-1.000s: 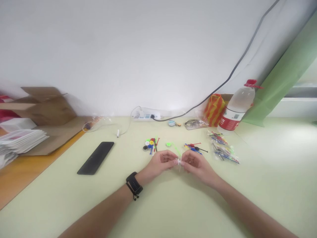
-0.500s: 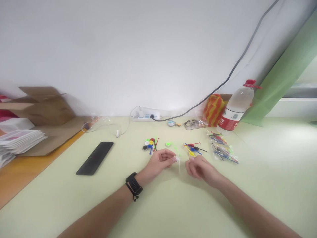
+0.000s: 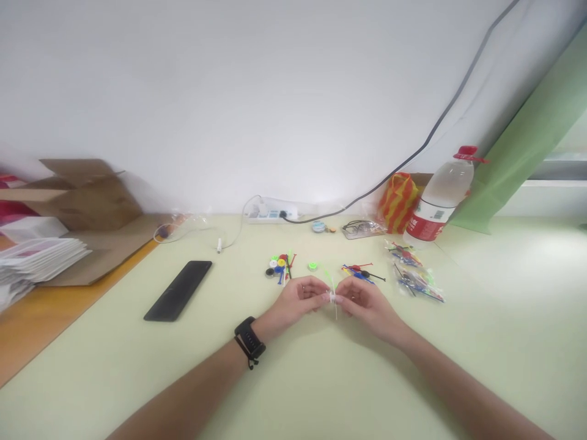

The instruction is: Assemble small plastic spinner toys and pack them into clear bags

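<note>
My left hand and my right hand meet fingertip to fingertip over the pale green table. Both pinch a small white plastic piece with a thin stick held between them. A black watch sits on my left wrist. Just beyond my fingers lie small coloured plastic parts: a cluster of discs and sticks, a green disc, and a red, blue and black group.
A black phone lies at the left. Clear bags of coloured parts lie right of my hands. A water bottle, a striped bag, glasses and a power strip line the wall. Cardboard and stacked packets sit far left.
Half a second ago my right hand had drawn away from the white piece, leaving it in my left hand. Now the right hand has returned and pinches it again.
</note>
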